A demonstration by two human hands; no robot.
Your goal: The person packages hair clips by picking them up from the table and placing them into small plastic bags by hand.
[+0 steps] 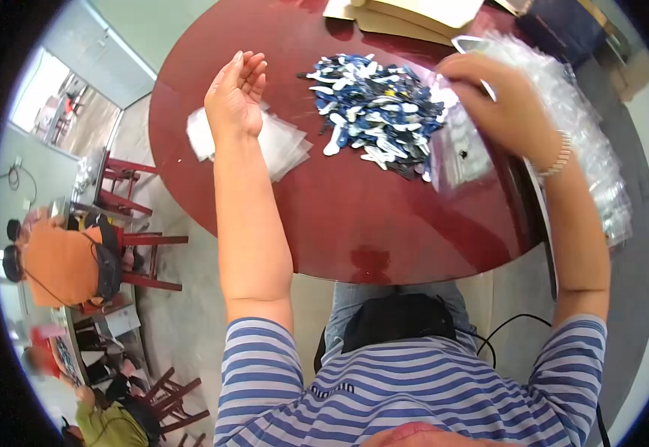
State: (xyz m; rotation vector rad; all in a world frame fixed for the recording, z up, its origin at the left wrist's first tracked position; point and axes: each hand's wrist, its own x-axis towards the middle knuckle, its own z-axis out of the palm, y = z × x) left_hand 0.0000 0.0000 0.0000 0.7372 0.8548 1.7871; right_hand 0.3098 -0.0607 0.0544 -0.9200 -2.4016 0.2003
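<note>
On the dark red round table [339,231] lies a heap of small blue, white and black pieces [376,112]. My left hand [239,93] is raised over a fan of clear plastic bags [283,145] left of the heap; its fingers are loosely curled, apart, with nothing visible in them. My right hand [495,97], with a bracelet at the wrist, is bent downward at the heap's right side, beside clear bags [464,153]. Its fingertips meet something whitish and shiny that I cannot make out.
A large bundle of clear plastic bags [592,156] lies along the right edge. Cardboard [414,18] and a dark box [562,30] sit at the back. Red stools [153,261] and other people, one in orange [64,261], one in green [116,425], are at the left.
</note>
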